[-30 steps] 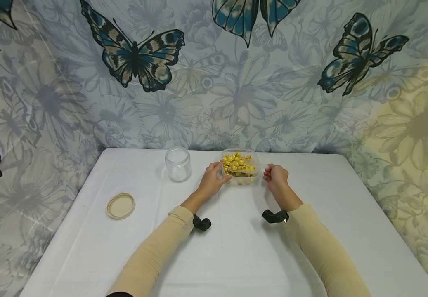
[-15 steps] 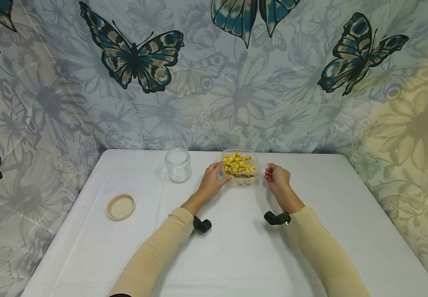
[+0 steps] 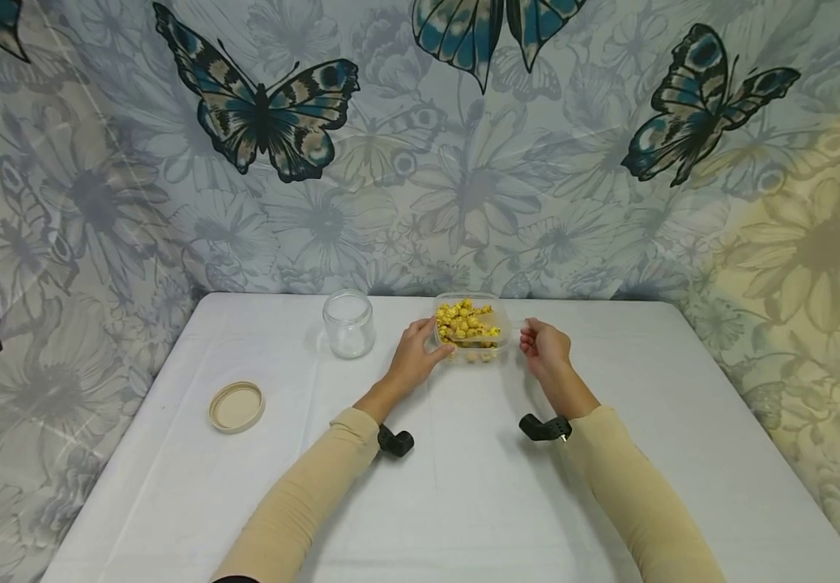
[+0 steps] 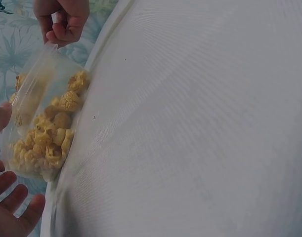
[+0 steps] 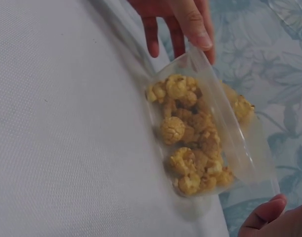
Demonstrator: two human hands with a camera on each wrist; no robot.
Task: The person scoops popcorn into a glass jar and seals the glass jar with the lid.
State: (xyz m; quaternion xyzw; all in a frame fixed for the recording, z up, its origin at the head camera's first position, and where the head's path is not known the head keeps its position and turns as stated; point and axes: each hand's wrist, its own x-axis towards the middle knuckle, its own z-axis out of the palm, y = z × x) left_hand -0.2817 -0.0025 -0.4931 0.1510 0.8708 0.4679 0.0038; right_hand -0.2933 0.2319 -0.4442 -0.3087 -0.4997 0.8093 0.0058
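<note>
A clear plastic container (image 3: pixel 498 353) of yellow popcorn (image 3: pixel 463 321) stands at the table's far side. The left hand (image 3: pixel 414 356) holds its left end, thumb on the near rim and the other fingers spread around the side, as the right wrist view shows. At the opposite end, the right hand (image 3: pixel 547 348) pinches the thin handle (image 3: pixel 518 325) of what looks like a translucent spoon, with curled fingers. The spoon's head reaches into the container among the popcorn; its exact shape is hard to make out through the plastic.
An uncovered clear jar (image 3: pixel 349 325) stands left of the container. Nearer on the left lies a round beige lid (image 3: pixel 236 407). Behind the white-covered table (image 3: pixel 463 502) hangs a butterfly-patterned cloth (image 3: pixel 478 186).
Over the last second the right hand has shifted slightly to the right, and the spoon's head has sunk lower behind the container's near wall. The left hand and container have stayed in place.
</note>
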